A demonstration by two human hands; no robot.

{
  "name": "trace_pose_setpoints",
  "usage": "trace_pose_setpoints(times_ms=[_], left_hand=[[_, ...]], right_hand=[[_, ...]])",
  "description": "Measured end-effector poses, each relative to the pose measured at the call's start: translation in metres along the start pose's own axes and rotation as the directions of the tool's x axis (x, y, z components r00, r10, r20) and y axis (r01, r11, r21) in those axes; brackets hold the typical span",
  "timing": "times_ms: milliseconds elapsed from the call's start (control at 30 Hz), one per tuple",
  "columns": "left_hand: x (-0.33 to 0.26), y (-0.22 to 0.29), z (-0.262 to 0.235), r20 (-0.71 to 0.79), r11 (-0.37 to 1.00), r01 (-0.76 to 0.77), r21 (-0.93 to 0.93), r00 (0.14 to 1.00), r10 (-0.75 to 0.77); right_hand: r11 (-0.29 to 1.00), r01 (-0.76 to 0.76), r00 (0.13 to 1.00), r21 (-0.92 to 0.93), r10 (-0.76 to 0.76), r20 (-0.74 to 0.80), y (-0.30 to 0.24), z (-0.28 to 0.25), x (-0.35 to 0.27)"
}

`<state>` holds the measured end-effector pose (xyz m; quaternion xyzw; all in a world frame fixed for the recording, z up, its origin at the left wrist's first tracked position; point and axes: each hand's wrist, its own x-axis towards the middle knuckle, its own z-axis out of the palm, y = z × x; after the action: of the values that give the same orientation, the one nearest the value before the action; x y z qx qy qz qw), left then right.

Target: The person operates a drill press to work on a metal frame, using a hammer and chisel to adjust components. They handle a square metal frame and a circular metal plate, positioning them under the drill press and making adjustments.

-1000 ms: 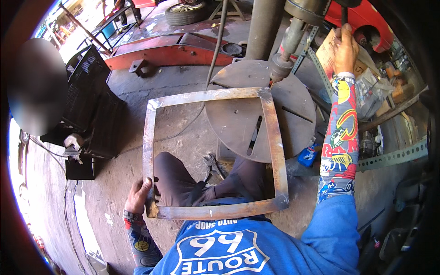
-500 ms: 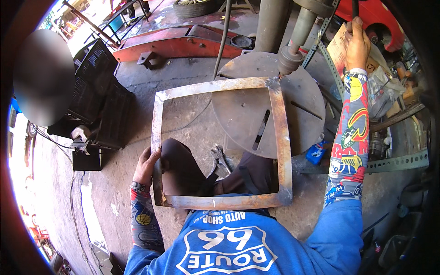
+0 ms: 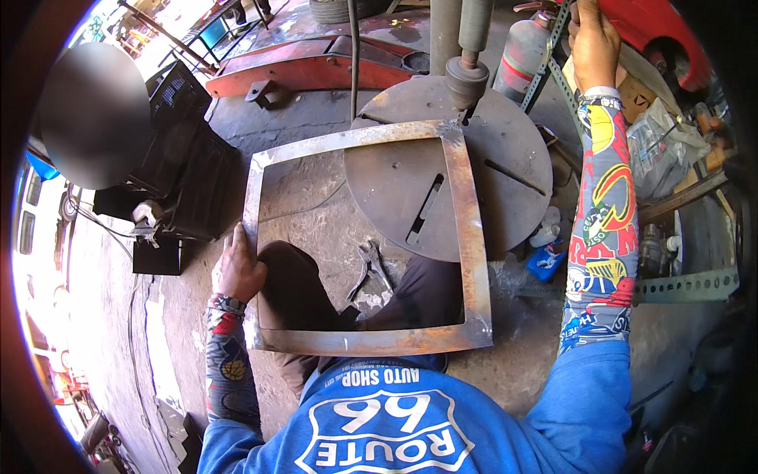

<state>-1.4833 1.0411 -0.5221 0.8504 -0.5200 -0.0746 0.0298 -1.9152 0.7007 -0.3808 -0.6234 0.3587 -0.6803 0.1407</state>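
A rusty rectangular metal frame (image 3: 367,341) lies with its far right part over the round slotted drill press table (image 3: 505,209); its near side reaches over my lap. My left hand (image 3: 239,268) holds the frame's left bar, fingers lying along the outer edge. Above the frame's far right corner hangs the drill chuck (image 3: 467,80), its bit close to the metal; whether they touch I cannot tell. High at the right, my raised right hand (image 3: 594,49) is closed round the drill press lever, which is mostly cut off by the picture's upper edge.
Locking pliers (image 3: 369,270) lie on the floor between my legs. A red floor jack (image 3: 316,69) is behind the table, and black crates (image 3: 189,174) stand at left. At right are a fire extinguisher (image 3: 521,59), a blue bottle (image 3: 545,261) and a cluttered perforated-metal rack (image 3: 687,284).
The view has shifted, and the frame appears slightly left and higher. My left hand's fingers have straightened along the bar. My right hand appears higher, near the upper edge.
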Motion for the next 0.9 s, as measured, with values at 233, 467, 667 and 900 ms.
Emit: trace_pose_setpoints(times_ms=[233, 467, 667, 900], left_hand=[[-0.028, -0.001, -0.015, 0.026, 0.998, 0.054, -0.018, 0.998, -0.054], [-0.040, -0.002, -0.016, 0.007, 1.000, 0.021, 0.010, 1.000, -0.021], [-0.014, 0.041, -0.046, -0.346, 0.970, -0.108, 0.219, 0.921, 0.181], [0.119, 0.172, -0.007, -0.310, 0.621, -0.783, 0.042, 0.580, 0.753]], right_hand=[[0.990, 0.010, 0.999, 0.137, -0.006, -0.036, -0.019, 0.013, -0.009], [0.988, -0.052, 0.994, 0.147, 0.065, -0.085, -0.004, 0.010, -0.002], [0.975, -0.111, 0.992, 0.192, 0.120, -0.040, -0.003, 0.004, -0.003], [0.977, -0.151, 0.987, 0.147, 0.158, -0.037, -0.009, 0.003, -0.006]])
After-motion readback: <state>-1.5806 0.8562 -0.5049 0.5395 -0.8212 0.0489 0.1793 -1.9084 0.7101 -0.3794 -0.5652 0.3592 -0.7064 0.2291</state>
